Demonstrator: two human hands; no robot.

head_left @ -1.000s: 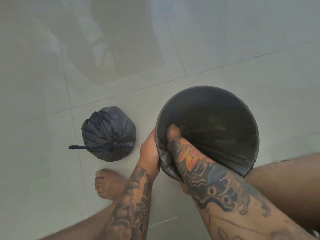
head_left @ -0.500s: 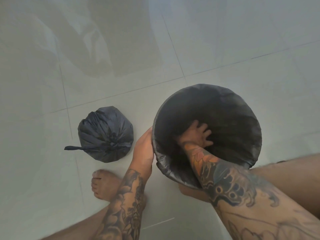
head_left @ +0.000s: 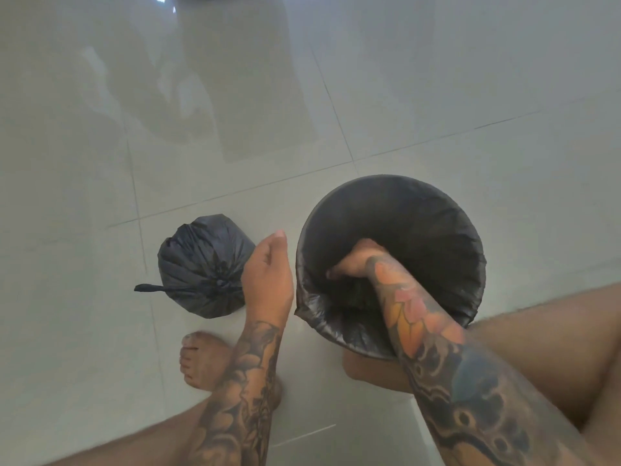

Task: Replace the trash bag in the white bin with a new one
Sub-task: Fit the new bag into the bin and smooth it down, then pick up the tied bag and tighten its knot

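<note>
Inside the lined bin (head_left: 447,213), right hand (head_left: 356,264) presses the new bag (head_left: 336,317) down, fingers hidden; left hand (head_left: 268,274) hangs relaxed; rim tucking appears next.

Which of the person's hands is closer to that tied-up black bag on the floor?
Left. The left hand hangs just beside the tied bag; the right hand is down inside the lined bin, farther off.

The left hand (head_left: 267,274) has let go of the bin's rim (head_left: 304,250).
</note>
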